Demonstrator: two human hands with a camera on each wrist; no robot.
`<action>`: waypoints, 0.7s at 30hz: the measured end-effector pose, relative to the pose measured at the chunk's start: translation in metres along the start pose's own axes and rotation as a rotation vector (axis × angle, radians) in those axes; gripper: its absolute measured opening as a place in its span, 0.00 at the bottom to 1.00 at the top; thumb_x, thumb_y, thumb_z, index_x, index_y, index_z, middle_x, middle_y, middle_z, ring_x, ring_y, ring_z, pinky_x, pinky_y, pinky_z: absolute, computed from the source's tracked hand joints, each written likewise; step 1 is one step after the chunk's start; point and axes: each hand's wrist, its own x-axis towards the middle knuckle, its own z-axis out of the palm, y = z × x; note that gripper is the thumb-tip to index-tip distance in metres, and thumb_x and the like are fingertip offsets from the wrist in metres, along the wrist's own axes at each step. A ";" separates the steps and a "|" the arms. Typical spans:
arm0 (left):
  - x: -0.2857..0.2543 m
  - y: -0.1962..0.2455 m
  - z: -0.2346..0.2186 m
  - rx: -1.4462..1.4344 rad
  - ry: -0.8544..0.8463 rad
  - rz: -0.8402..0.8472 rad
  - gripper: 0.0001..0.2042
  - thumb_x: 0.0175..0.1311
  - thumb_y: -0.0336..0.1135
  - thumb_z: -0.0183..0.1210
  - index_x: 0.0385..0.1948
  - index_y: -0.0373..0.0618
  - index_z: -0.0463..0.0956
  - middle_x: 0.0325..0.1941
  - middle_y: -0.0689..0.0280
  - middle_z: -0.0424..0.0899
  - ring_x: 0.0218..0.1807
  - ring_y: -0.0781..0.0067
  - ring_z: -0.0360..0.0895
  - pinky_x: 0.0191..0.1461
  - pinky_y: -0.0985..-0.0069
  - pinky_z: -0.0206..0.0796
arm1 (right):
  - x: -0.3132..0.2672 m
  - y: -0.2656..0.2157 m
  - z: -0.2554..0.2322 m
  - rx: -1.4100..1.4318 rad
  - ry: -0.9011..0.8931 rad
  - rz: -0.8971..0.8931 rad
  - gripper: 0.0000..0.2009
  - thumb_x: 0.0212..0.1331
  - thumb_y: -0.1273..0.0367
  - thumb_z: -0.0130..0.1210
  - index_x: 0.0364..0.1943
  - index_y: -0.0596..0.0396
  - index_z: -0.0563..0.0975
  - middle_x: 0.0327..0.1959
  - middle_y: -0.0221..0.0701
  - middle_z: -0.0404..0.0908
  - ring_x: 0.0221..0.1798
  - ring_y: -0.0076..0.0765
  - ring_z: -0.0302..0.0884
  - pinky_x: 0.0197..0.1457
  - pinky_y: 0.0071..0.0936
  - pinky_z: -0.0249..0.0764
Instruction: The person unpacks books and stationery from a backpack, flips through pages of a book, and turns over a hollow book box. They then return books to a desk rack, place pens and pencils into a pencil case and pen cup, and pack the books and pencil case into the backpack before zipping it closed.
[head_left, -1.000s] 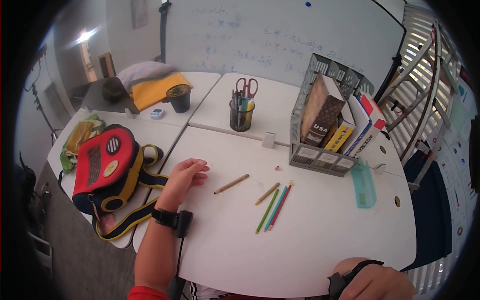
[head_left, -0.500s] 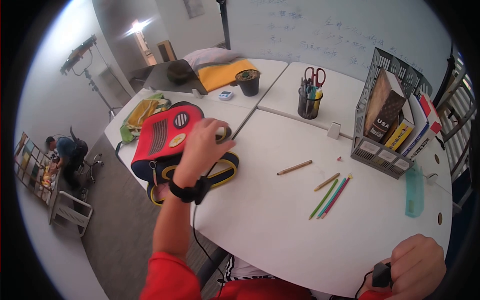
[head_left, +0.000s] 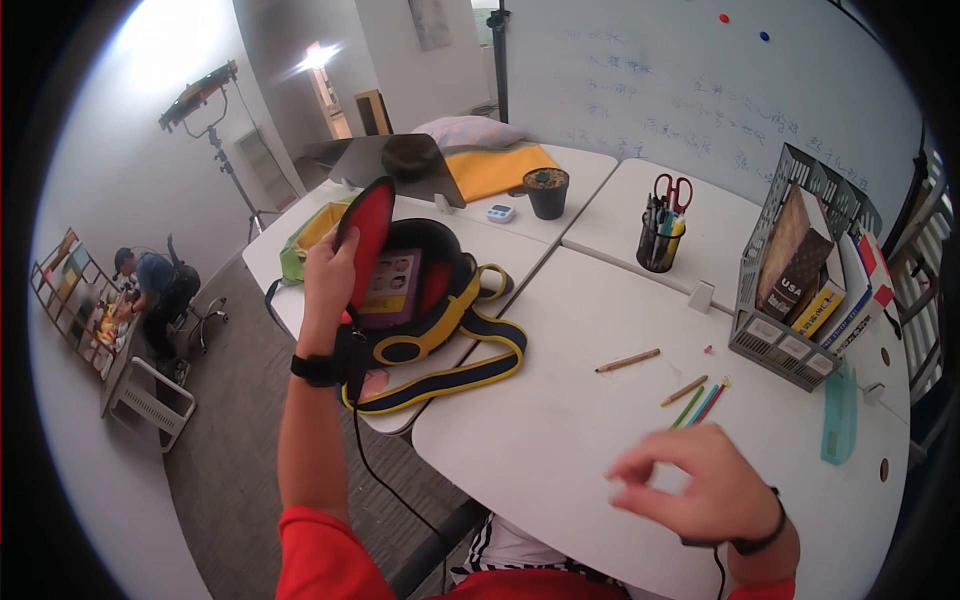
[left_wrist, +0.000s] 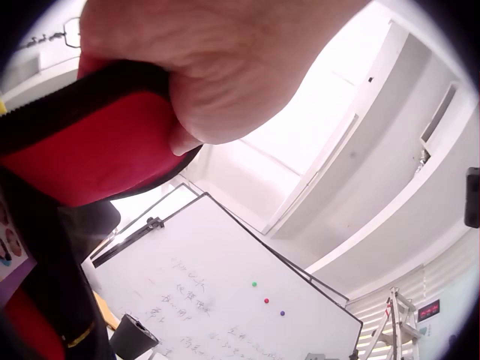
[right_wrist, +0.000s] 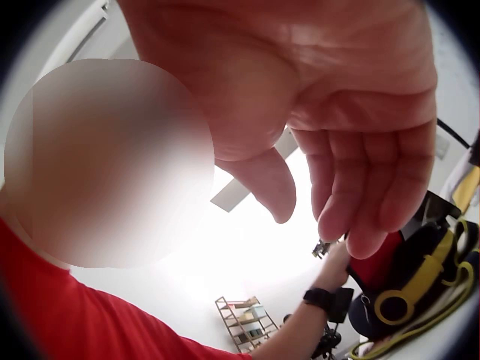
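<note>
The left hand point(head_left: 328, 272) grips the raised red flap point(head_left: 374, 240) of the dark, yellow-trimmed bag point(head_left: 428, 340); in the left wrist view the hand point(left_wrist: 217, 67) holds the flap's black edge above its red inner side point(left_wrist: 112, 150). Inside the bag a purple boxed item point(head_left: 392, 288) with small round pictures shows. Over the table's front part, the right hand point(head_left: 690, 480) is in the air, fingers loosely bent and thumb apart, holding nothing. The right wrist view shows its palm and bent fingers point(right_wrist: 367, 172).
Pencils point(head_left: 628, 361) lie behind the right hand, with a pen cup point(head_left: 660, 236), a grey book rack point(head_left: 785, 348) and a teal case point(head_left: 839, 415) farther off. A potted plant point(head_left: 547, 196) and a small timer point(head_left: 500, 213) stand behind the bag. Its strap point(head_left: 500, 372) loops across the table.
The left hand has moved onto the bag's flap and raised it, exposing the inside. The right hand has lifted and moved left, its fingers loosening from a curl. The head view has turned left.
</note>
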 end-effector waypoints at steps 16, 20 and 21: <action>0.021 -0.130 -0.047 0.198 0.015 -0.028 0.22 0.68 0.33 0.64 0.61 0.31 0.77 0.51 0.49 0.88 0.51 0.58 0.86 0.58 0.66 0.75 | 0.169 0.049 0.068 0.857 -0.201 0.234 0.15 0.76 0.65 0.59 0.56 0.64 0.80 0.45 0.34 0.87 0.46 0.31 0.87 0.53 0.28 0.83; -0.011 -0.024 -0.039 -0.482 -0.152 -0.143 0.21 0.70 0.32 0.64 0.62 0.33 0.77 0.52 0.60 0.89 0.51 0.69 0.85 0.58 0.71 0.75 | 0.089 0.085 0.036 0.919 -0.073 0.416 0.15 0.76 0.66 0.58 0.57 0.65 0.79 0.39 0.30 0.82 0.38 0.26 0.80 0.48 0.25 0.78; -0.022 0.018 -0.037 -0.488 -0.272 -0.194 0.19 0.71 0.32 0.64 0.60 0.34 0.78 0.49 0.63 0.89 0.49 0.74 0.85 0.55 0.75 0.74 | 0.069 0.095 0.026 0.940 0.006 0.446 0.13 0.75 0.69 0.57 0.56 0.64 0.79 0.36 0.28 0.79 0.35 0.24 0.75 0.44 0.25 0.74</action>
